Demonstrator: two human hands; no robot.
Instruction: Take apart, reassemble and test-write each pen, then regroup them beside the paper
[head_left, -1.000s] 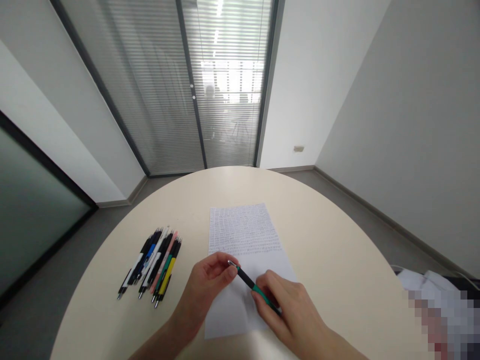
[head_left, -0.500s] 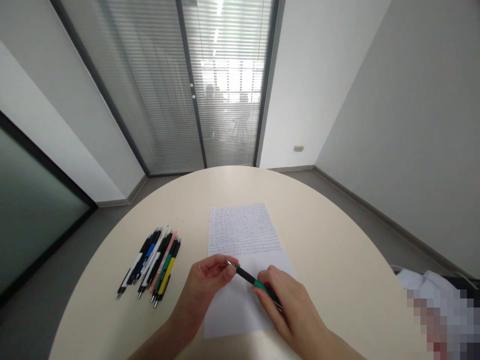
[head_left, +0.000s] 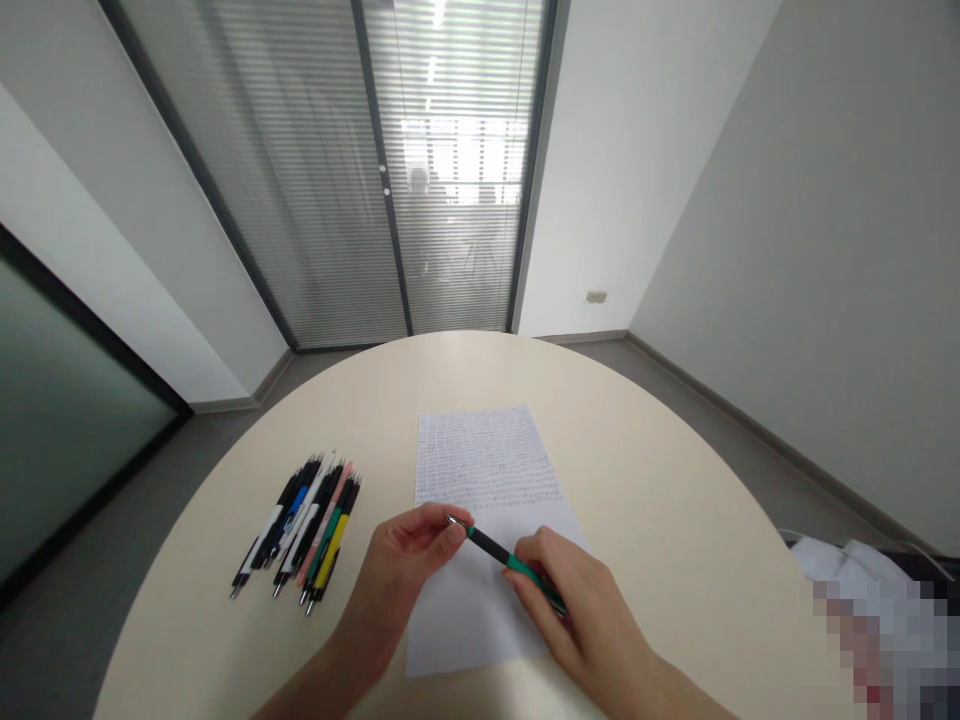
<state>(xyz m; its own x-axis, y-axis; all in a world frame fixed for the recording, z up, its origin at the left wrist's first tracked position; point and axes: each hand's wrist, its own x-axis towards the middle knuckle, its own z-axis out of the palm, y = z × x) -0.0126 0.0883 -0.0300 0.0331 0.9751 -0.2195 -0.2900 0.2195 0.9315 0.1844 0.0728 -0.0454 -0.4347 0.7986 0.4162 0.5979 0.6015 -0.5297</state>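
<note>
A green and black pen (head_left: 491, 546) with a silver tip is held between my two hands, above a sheet of paper (head_left: 480, 460). My left hand (head_left: 412, 555) pinches the pen's silver tip between thumb and fingers. Around the green barrel, my right hand (head_left: 581, 600) is closed, hiding most of the rear end. The sheet's upper half bears rows of handwriting; its lower half is blank where it shows. To the left of my left hand lies a bunch of pens (head_left: 300, 530) in black, white, blue, pink, green and yellow, side by side.
The round cream table (head_left: 660, 500) curves away at both sides and the back. Beyond it stands a glass partition with blinds (head_left: 457, 260). At the lower right, beside the table, is a white cloth-like item (head_left: 832, 560), partly blurred out.
Both hands keep the same hold on the pen. Only a very slight shift of the view and hands shows.
</note>
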